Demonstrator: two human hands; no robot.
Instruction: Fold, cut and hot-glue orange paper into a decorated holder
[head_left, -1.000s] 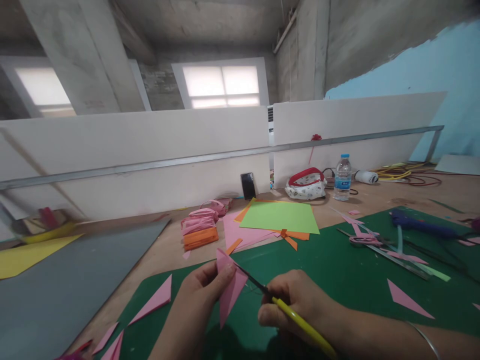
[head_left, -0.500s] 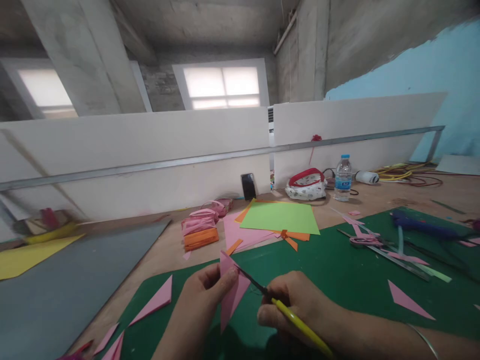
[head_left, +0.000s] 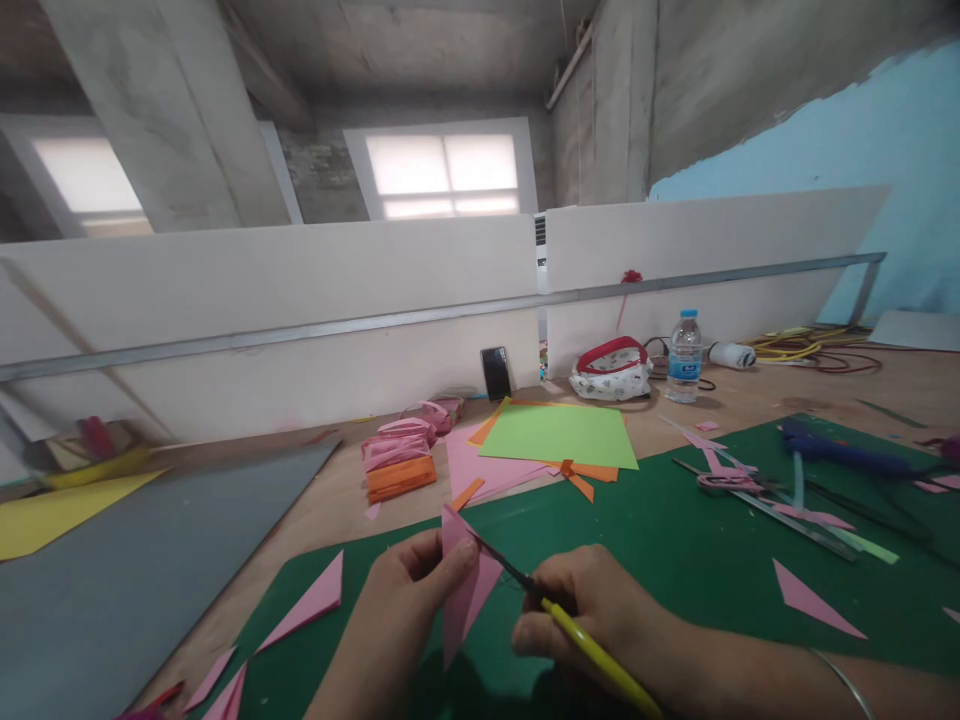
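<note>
My left hand (head_left: 409, 610) pinches a folded piece of pink paper (head_left: 469, 600) between thumb and fingers, above the green cutting mat (head_left: 637, 640). The paper stands upright, with a pointed top. Closed around a pair of yellow-handled scissors (head_left: 596, 650), my right hand (head_left: 592, 605) is to the right of it. The dark, narrow blades reach up and left to the paper's upper edge, near my left thumb. Part of the handles is hidden in my right hand. Folded pink pieces (head_left: 311, 605) lie left of my left hand, and a pink triangle (head_left: 814, 600) lies at right.
Green, orange and pink sheets (head_left: 559, 435) are stacked behind my hands, beside pink and orange bundles (head_left: 401, 480). A phone (head_left: 496, 373), a pouch (head_left: 611, 375) and a water bottle (head_left: 684, 358) stand along the white partition. Strips and a blue glue gun (head_left: 844, 450) lie at right.
Almost nothing differs. Both hands, the pink paper and the scissors keep nearly the same positions; the whole view has shifted very slightly.
</note>
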